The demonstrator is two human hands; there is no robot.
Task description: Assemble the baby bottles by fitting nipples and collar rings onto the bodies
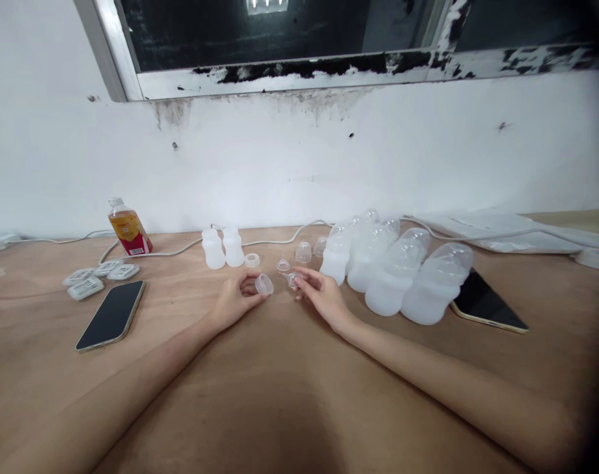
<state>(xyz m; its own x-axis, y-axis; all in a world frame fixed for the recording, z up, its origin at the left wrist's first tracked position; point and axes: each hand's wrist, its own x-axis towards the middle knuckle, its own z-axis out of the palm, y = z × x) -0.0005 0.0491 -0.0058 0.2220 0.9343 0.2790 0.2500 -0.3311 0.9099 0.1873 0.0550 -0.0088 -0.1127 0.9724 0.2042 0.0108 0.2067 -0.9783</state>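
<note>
My left hand (236, 299) pinches a clear dome-shaped bottle cap (264, 284) between thumb and fingers, its wide opening tilted toward the right. Facing it, my right hand (324, 296) has its fingertips closed on a small clear bottle teat (293, 280). The two pieces are apart, a short gap between them. Just beyond lies another teat (283, 264), with a white screw ring (252, 260) to its left. Two clear caps (303, 251) stand behind my right hand. Two frosted baby bottles (213, 249) without tops are upright behind my left hand.
Several capped baby bottles (430, 286) crowd beside my right hand, partly over a dark phone (492, 303). At left are another phone (110, 316), several small white packets (85, 288) and a drink bottle (130, 227). A white cable (181, 250) runs along the wall.
</note>
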